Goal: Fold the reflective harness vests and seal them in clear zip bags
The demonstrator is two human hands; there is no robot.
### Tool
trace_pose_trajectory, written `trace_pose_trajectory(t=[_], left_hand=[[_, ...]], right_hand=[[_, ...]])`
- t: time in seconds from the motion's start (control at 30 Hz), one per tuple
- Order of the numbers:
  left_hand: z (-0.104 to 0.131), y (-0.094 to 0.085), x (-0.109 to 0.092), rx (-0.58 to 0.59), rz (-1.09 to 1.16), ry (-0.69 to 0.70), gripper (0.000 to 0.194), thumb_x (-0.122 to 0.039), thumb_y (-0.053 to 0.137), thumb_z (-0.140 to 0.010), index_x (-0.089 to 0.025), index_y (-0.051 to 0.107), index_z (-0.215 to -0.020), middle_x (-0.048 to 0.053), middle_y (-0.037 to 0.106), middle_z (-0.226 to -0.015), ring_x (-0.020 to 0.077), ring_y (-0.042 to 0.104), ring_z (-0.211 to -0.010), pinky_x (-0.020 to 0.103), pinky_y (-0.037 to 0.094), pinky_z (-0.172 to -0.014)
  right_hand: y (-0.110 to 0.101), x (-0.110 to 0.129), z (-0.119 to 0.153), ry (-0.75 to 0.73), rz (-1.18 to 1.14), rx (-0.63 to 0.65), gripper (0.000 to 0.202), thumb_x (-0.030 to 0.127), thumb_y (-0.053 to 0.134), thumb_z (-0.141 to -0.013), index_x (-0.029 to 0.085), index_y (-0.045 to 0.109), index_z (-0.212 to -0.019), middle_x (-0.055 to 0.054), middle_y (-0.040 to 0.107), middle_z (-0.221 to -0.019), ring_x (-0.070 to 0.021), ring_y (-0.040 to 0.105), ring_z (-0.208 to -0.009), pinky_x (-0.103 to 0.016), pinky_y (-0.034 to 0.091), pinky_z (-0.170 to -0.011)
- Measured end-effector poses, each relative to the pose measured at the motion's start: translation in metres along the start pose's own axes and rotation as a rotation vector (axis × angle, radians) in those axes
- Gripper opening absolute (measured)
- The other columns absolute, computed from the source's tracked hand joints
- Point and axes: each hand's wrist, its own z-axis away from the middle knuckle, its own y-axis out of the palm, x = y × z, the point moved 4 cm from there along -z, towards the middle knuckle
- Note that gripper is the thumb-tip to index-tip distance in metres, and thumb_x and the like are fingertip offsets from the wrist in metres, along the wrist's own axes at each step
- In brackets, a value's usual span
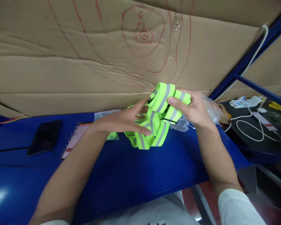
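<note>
A bundle of neon yellow-green straps [162, 98] with grey reflective stripes and black fittings is held above the blue table [135, 175]. My right hand [189, 106] grips the upper right of the bundle, thumb across the front and the other fingers hidden behind. On the other side, my left hand [128, 118] is spread around the left part of the straps, its thumb and fingers apart. Loops of strap hang between and below the hands. Whether the left fingers touch the straps is hard to tell.
Behind stands a cardboard panel [107, 75] with red marker lines. At the left lie a black device [45, 137] and a paper sheet [73, 140]. Clear plastic bags [210, 109] are at the right, beside a blue metal frame [259, 87] and white cables [262, 125].
</note>
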Motion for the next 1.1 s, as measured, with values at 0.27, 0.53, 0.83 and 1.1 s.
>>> trace_pose_trajectory(t=[0.27, 0.53, 0.83, 1.1], left_hand=[[-0.003, 0.018, -0.022, -0.283, 0.001, 0.211, 0.079, -0.042, 0.090, -0.078, -0.030, 0.049, -0.144, 0.008, 0.054, -0.151, 0.0363, 0.053, -0.141, 0.050, 0.049, -0.117], [-0.011, 0.038, -0.004, -0.354, 0.159, 0.130, 0.081, -0.041, 0.091, -0.076, -0.028, 0.046, -0.141, 0.009, 0.051, -0.155, 0.0308, 0.056, -0.138, 0.041, 0.053, -0.108], [-0.005, 0.024, 0.001, -0.615, 0.174, 0.103, 0.070, -0.038, 0.090, -0.079, -0.030, 0.050, -0.136, 0.005, 0.065, -0.127, 0.0223, 0.069, -0.110, 0.035, 0.060, -0.091], [-0.001, 0.019, -0.009, -0.342, 0.029, 0.092, 0.101, -0.031, 0.095, -0.071, -0.034, 0.035, -0.152, 0.008, 0.061, -0.139, 0.0282, 0.069, -0.117, 0.040, 0.062, -0.091]], right_hand=[[0.030, 0.014, 0.004, 0.087, -0.086, -0.116, 0.043, 0.061, 0.073, -0.091, 0.023, 0.071, -0.112, -0.003, 0.074, -0.111, -0.0190, 0.071, -0.098, -0.032, 0.058, -0.089], [0.030, -0.008, 0.001, 0.068, -0.015, -0.392, 0.051, 0.070, 0.051, -0.100, 0.025, 0.074, -0.101, -0.005, 0.073, -0.101, -0.0229, 0.071, -0.101, -0.034, 0.058, -0.089], [0.031, 0.000, -0.003, 0.152, -0.309, 0.010, 0.074, 0.057, 0.089, -0.074, 0.028, 0.063, -0.137, -0.003, 0.072, -0.128, -0.0231, 0.068, -0.120, -0.035, 0.058, -0.102], [0.045, -0.017, 0.000, 0.325, -0.553, 0.088, 0.046, 0.035, 0.096, -0.067, 0.021, 0.076, -0.106, -0.001, 0.078, -0.103, -0.0171, 0.073, -0.089, -0.029, 0.061, -0.081]])
